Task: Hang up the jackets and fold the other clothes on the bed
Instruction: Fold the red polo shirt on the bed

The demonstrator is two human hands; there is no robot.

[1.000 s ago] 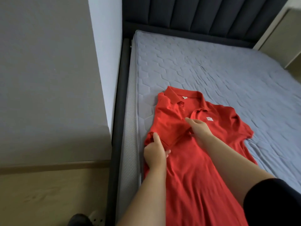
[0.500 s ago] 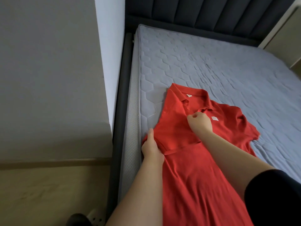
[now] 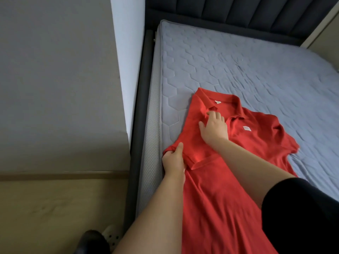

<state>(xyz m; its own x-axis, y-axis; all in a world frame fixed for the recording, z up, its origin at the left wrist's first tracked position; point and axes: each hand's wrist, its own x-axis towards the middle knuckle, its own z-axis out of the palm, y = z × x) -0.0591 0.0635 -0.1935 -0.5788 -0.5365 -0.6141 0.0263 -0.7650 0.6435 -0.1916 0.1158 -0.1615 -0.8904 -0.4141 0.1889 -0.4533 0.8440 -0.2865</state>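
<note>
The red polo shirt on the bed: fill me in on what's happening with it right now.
A person is folding a red polo shirt laid out on the grey quilted mattress, near its left edge. The left hand pinches the sleeve, which is folded in over the body. The right hand lies spread, fingers open, on the chest just below the collar, pressing the cloth flat. The other sleeve lies unfolded, out to the right. No other clothes are in view.

A grey quilted mattress (image 3: 229,66) with a hexagon pattern is seen beyond the hands, framed by a dark padded bed frame (image 3: 141,110) to their left. A dark channelled upholstered headboard (image 3: 238,10) is set farther off. A grey wall (image 3: 55,79) and pale wooden floor (image 3: 55,213) are seen to the left.
</note>
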